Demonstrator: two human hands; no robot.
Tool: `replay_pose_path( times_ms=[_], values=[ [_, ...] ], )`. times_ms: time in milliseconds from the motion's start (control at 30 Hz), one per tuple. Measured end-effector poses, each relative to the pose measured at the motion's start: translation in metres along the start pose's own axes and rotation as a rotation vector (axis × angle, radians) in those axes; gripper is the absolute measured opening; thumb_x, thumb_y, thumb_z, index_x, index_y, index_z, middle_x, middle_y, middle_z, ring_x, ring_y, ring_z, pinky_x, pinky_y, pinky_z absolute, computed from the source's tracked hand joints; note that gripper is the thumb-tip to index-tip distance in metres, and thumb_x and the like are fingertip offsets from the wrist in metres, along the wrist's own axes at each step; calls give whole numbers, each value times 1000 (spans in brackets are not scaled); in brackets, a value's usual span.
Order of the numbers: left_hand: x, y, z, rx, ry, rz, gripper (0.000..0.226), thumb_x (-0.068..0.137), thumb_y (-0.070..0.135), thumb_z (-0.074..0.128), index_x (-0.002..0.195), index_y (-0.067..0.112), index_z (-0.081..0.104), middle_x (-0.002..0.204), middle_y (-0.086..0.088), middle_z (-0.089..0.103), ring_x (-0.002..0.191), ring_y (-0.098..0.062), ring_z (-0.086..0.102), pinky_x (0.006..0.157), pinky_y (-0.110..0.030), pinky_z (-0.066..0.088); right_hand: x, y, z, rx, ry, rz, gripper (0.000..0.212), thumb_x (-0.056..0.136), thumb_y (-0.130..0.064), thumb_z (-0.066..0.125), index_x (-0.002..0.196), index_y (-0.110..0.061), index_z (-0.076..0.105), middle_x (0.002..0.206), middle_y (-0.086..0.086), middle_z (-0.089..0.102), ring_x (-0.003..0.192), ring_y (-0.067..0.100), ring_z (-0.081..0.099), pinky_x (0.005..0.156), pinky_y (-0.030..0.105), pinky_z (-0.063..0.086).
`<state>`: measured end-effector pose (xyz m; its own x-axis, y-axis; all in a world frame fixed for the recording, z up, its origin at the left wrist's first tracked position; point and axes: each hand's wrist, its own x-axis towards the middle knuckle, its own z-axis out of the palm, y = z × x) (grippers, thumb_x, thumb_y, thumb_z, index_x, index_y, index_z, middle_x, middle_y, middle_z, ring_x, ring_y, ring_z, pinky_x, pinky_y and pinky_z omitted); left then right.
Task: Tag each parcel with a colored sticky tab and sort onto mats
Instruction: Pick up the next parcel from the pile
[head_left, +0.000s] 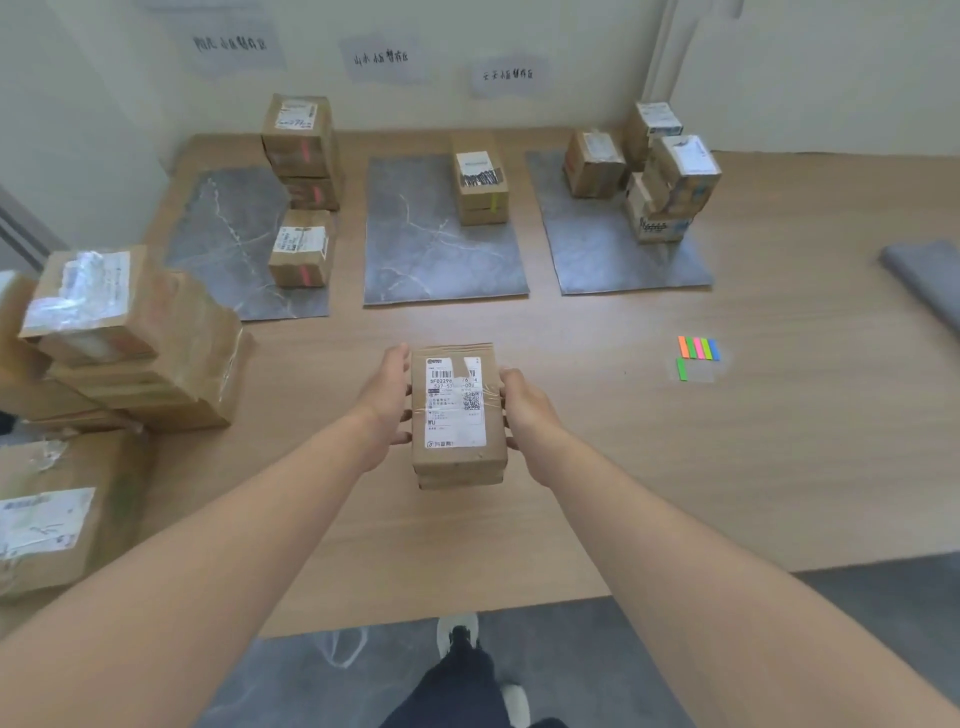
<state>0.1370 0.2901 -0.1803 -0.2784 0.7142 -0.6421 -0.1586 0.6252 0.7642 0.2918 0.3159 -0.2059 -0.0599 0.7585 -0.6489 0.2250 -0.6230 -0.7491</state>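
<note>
Parcel gripped between left hand and right hand; its underside is hidden.

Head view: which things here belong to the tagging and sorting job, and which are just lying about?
Job: held parcel, left hand, right hand, sticky tabs, left mat, middle mat, right mat, unsorted pile, sorted parcels.
Lying about: grey cloth at right edge.
</note>
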Motion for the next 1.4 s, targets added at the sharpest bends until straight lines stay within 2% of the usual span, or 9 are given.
replay_pose_path(
  times_ms=[167, 300, 400, 567, 700, 833, 933, 1167, 1400],
  values=[
    [43, 0, 5, -16, -25, -47, 34, 102, 53, 32, 98, 33, 59, 92, 2, 66, 85, -22, 63, 89, -42, 50, 39, 2, 3, 43, 60, 79, 53, 91, -49, 36, 106, -13, 72, 108, 3, 76, 91, 22, 68, 87, 39, 53],
    [63, 2, 5, -32, -22, -84, 40, 101, 52, 34, 126, 28, 53, 96, 1, 64, 88, -23, 62, 83, -40, 52, 54, 3, 4, 73, 63, 106, 51, 98, -42, 35, 106, -2, 66, 100, 4, 73, 85, 20, 60, 78, 37, 45],
    [70, 1, 8, -32, -30, -99, 37, 102, 50, 34, 125, 26, 52, 93, 1, 63, 81, -20, 61, 72, -35, 50, 58, 1, 3, 99, 74, 132, 49, 98, -42, 36, 106, -5, 67, 114, 8, 74, 87, 20, 60, 81, 38, 47],
    [75, -6, 12, -66, -61, -118, 30, 102, 47, 36, 107, 29, 59, 96, 0, 63, 85, -22, 63, 91, -44, 52, 62, 3, 2, 104, 79, 184, 44, 94, -47, 37, 97, -18, 69, 108, 4, 74, 88, 21, 62, 79, 38, 47],
    [77, -9, 11, -65, -47, -142, 32, 101, 46, 39, 120, 27, 56, 98, 0, 63, 84, -22, 63, 81, -40, 55, 69, 12, 1, 85, 91, 207, 60, 77, -60, 37, 111, -23, 70, 119, 4, 72, 106, 25, 67, 87, 40, 50],
    [83, -9, 11, 26, -53, -138, 30, 100, 50, 37, 109, 30, 57, 109, -1, 60, 104, -25, 54, 94, -40, 46, 59, 3, -1, 101, 100, 202, 36, 97, -48, 40, 95, -21, 64, 122, 6, 68, 91, 19, 60, 79, 35, 47],
    [89, -3, 13, 105, -45, -78, 28, 101, 51, 34, 94, 35, 56, 99, 6, 56, 103, -20, 44, 101, -40, 36, 59, 1, -7, 106, 130, 198, 45, 99, -42, 41, 113, -6, 64, 135, 10, 61, 117, 30, 61, 105, 45, 44],
    [96, 19, 34, 217, -72, 75, 49, 99, 50, 37, 139, 26, 51, 146, 10, 48, 123, -8, 40, 108, -35, 29, 53, -14, -32, 156, 181, 136, 39, 99, -46, 42, 111, -15, 63, 135, 9, 61, 123, 28, 57, 106, 42, 44],
    [86, 36, 78, 295, -175, 77, 60, 90, 62, 39, 137, 29, 56, 146, 4, 47, 136, -16, 38, 110, -39, 29, 62, -17, -73, 231, 207, 107, 57, 99, -41, 43, 132, 5, 51, 141, 20, 53, 131, 40, 48, 111, 54, 39]
  ],
)
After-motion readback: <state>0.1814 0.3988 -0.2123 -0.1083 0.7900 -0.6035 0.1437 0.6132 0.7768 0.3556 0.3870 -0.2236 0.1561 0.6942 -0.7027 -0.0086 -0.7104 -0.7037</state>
